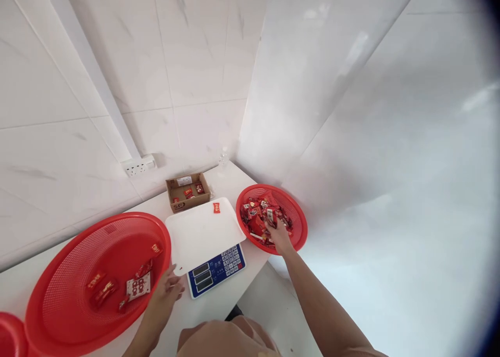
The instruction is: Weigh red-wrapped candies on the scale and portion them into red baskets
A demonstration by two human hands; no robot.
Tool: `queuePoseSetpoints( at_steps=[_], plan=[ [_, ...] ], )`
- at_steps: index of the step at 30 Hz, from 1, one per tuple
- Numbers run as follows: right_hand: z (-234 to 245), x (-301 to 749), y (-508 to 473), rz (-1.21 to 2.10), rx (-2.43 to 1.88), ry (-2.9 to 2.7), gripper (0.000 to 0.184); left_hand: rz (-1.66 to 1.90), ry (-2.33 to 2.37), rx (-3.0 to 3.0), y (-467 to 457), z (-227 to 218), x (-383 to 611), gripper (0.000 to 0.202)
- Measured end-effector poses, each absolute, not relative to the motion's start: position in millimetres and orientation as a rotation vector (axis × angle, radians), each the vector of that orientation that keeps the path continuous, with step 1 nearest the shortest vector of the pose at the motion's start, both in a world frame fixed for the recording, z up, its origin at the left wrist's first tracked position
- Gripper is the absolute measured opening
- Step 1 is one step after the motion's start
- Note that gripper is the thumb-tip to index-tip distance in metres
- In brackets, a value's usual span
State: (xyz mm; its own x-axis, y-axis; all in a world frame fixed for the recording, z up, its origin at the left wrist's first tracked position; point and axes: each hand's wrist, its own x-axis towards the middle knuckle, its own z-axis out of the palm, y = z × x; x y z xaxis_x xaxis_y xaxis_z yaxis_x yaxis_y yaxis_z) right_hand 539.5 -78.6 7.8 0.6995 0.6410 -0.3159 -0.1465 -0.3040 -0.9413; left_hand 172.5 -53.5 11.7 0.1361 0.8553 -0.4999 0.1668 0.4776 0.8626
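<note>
Right hand: fingers curled into wrapped packets, grip unclear.
Left hand: loosely open, nothing held, by tray corner.
Packet basket: tabletop's right edge, probably for right-side reach.

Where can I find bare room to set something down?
Most of the white tray is bare, with a red-wrapped piece near its back edge. Tabletop also shows between the clear bottle and the right red basket. Crowded: that basket, heaped with packets around the right hand; the tray's near left corner, by the left hand.
</note>
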Motion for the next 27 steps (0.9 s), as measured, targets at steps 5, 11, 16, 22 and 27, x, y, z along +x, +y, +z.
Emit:
queuePoseSetpoints(
  at_steps=[5, 11, 16, 22, 27],
  plan=[
    [5, 416, -84, 1.123, -1.686, -1.057, 0.030, 0.567, 1.112, 0.770, -69, 44, 216, 0.081],
    [2, 352, -101, 1.055, -1.674, -1.596, 0.039, 0.585, 1.082, 0.453, -68, 52, 218, 0.039],
    [4, 372, -92, 1.463, -1.659, -1.084, 0.065, 0.676, 1.153, 0.420, -65, 44, 201, 0.016],
    [30, 398, -53, 1.530, -1.173, -0.432, 0.087, 0.666, 1.164, 0.411, -65, 45, 194, 0.011],
    [25, 459, -35, 1.064, -1.694, -0.786, 0.083, 0.625, 1.182, 0.389, -70, 47, 189, 0.007]
  ],
)
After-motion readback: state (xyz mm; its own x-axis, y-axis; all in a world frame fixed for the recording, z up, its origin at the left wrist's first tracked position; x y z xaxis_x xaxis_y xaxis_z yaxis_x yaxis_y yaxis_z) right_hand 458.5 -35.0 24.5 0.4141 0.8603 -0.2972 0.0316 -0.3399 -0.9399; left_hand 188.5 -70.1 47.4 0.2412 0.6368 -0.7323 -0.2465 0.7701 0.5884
